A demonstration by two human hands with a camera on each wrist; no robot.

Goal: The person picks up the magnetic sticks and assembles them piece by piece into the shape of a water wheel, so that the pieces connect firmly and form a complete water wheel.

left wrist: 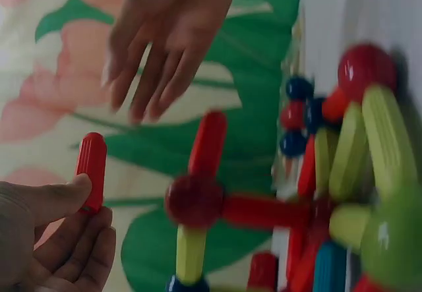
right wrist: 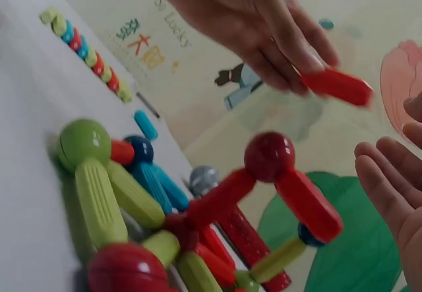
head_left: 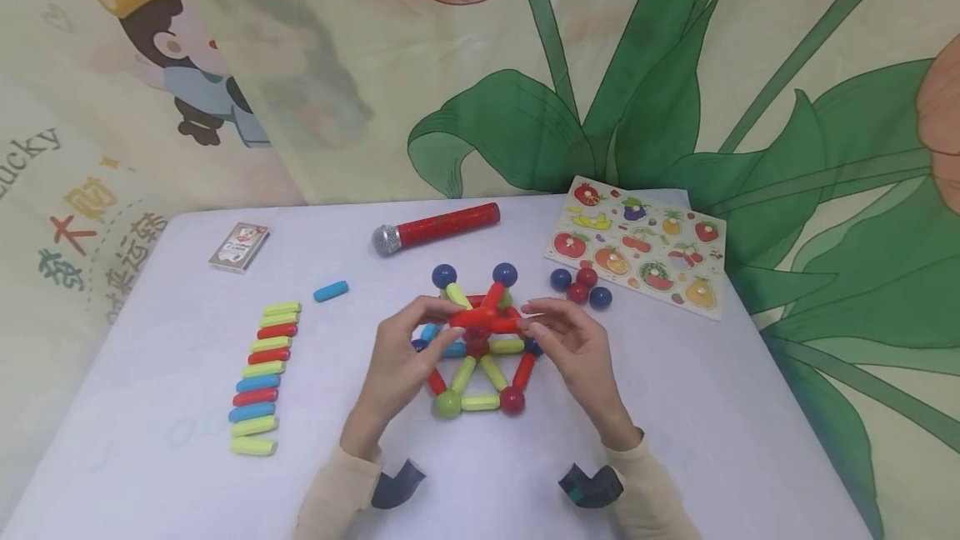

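My left hand [head_left: 401, 357] pinches a red magnetic rod [left wrist: 93, 173] between thumb and fingers, above a construction of rods and balls. Its base is a ring on the table, with a green ball [head_left: 447, 404] and a red ball [head_left: 512, 400] at the near side. A red ball [right wrist: 270, 156] stands raised on a red rod [right wrist: 221, 196], and another red rod [right wrist: 308, 203] sticks out from it toward my right hand [head_left: 577, 348]. That hand has loosely extended fingers and holds nothing. In the left wrist view, a gap separates the pinched rod from the raised ball.
A column of coloured rods [head_left: 258, 367] lies left, with a single blue rod [head_left: 331, 291] nearby. Behind are a card box [head_left: 240, 247] and a red microphone [head_left: 450, 225]. Several loose balls [head_left: 587, 277] lie by a fruit puzzle board [head_left: 555, 250] at the back right.
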